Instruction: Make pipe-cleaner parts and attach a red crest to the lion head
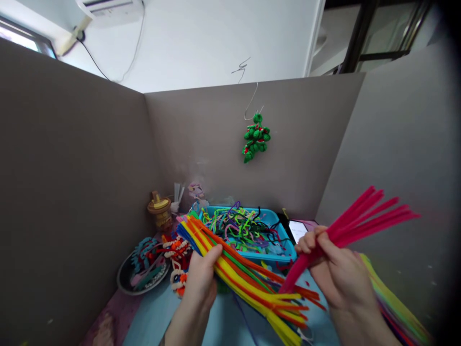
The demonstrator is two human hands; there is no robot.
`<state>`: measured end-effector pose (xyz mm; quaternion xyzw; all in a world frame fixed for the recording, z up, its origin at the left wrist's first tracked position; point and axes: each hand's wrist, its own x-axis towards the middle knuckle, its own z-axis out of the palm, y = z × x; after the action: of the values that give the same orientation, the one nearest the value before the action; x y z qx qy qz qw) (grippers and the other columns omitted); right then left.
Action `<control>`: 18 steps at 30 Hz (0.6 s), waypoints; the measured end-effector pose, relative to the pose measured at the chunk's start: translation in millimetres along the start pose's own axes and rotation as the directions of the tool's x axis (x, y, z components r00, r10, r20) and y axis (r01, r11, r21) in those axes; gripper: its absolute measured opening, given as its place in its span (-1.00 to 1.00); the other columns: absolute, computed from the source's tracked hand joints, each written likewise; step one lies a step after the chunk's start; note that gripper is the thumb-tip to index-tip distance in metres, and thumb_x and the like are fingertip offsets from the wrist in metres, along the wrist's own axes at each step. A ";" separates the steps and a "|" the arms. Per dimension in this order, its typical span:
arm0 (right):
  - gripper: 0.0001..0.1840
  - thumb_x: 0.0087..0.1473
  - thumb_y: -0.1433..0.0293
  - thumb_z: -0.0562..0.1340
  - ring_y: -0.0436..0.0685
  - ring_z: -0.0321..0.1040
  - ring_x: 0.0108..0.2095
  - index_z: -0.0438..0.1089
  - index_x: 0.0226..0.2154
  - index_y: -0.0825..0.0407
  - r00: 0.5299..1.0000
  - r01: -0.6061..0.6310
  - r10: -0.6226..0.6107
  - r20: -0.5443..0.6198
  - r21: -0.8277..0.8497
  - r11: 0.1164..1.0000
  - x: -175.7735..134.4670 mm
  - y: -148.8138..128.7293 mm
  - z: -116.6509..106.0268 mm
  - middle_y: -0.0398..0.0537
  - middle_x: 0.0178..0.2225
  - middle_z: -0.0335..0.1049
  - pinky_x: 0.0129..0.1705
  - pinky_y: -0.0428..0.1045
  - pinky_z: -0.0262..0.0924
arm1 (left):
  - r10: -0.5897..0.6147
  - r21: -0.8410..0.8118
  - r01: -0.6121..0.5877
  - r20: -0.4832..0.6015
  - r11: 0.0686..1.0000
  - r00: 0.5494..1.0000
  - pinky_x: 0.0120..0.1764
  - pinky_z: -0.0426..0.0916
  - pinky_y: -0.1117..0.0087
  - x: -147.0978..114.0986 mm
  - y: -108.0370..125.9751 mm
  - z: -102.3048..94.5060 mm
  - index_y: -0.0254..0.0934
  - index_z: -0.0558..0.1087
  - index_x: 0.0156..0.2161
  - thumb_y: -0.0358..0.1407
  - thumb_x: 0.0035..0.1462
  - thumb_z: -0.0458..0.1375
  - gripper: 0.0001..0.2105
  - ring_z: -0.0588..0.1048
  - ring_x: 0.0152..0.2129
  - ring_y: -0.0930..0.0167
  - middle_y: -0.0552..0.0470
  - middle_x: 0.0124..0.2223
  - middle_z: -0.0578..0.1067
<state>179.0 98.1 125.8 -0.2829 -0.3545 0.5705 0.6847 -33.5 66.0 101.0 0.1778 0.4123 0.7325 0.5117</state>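
Observation:
My left hand [203,276] is closed round a thick bundle of multicoloured pipe cleaners [248,281], mostly yellow, orange, green and blue. The bundle slants from upper left down to the right, its loose ends fanning out. In my right hand [333,269] is a bunch of pink pipe cleaners [360,223], gripped near the middle. Its tips spread up to the right, and its lower end reaches the multicoloured bundle, touching or just in front of it. Behind both hands stands a blue tray [279,257] of tangled pipe cleaner pieces.
A metal bowl [122,281] with finished pieces sits at left, beside orange and white figures [178,278]. A brown jar [160,211] stands behind. A phone [298,230] lies past my right hand. More pipe cleaners [392,298] lie at right. Grey partitions [201,129] enclose the table; a green ornament [256,137] hangs there.

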 end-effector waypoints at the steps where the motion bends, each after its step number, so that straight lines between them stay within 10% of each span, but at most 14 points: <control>1: -0.74 -0.09 0.24 0.34 -0.02 0.14 -0.54 0.25 -0.47 -0.03 1.000 0.001 0.000 0.016 -0.013 1.000 -1.9 -0.5 1.4 -0.24 -0.59 0.18 -0.45 -0.09 0.16 | -0.005 0.024 0.004 0.052 1.000 0.999 -0.26 0.44 0.27 -4.3 -3.8 1.7 -0.35 0.42 -0.19 -0.42 -0.25 0.33 -0.59 0.55 -0.36 0.25 -0.07 -0.28 0.57; 7: -0.77 -0.01 0.22 0.28 0.01 0.15 -0.55 0.25 -0.47 -0.03 0.986 -0.021 0.031 0.165 -0.060 0.998 -19.9 1.6 23.7 -0.21 -0.61 0.19 -0.44 -0.04 0.16 | -0.216 0.186 0.167 0.284 0.968 0.934 -0.34 0.41 0.33 -40.7 -26.9 17.0 -0.32 0.44 -0.28 -0.39 -0.26 0.33 -0.68 0.52 -0.44 0.29 -0.05 -0.37 0.56; 13: -0.79 -0.10 0.26 0.34 -0.08 0.00 -0.67 0.28 -0.48 -0.06 0.987 0.155 -0.155 -0.031 0.006 0.988 -21.0 -38.3 -2.4 -0.27 -0.64 0.10 -0.63 -0.13 0.01 | -0.201 0.122 0.173 0.281 0.977 0.938 -0.35 0.42 0.31 -40.6 -5.2 12.4 -0.33 0.44 -0.28 -0.37 -0.30 0.35 -0.64 0.52 -0.45 0.30 -0.06 -0.36 0.56; 18: -0.70 -0.19 0.19 0.38 -0.03 0.15 -0.63 0.40 -0.40 -0.01 0.998 0.017 0.013 0.064 -0.443 0.897 -23.2 -15.5 -2.4 -0.18 -0.59 0.29 -0.61 -0.11 0.07 | -0.143 0.069 0.131 0.209 0.989 0.967 -0.31 0.43 0.27 -28.2 14.8 7.0 -0.35 0.45 -0.26 -0.37 -0.31 0.36 -0.61 0.53 -0.44 0.28 -0.06 -0.36 0.56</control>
<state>187.6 72.4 132.9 -0.4121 -0.4974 0.4830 0.5911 -25.9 41.7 121.3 0.2404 0.3864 0.6603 0.5974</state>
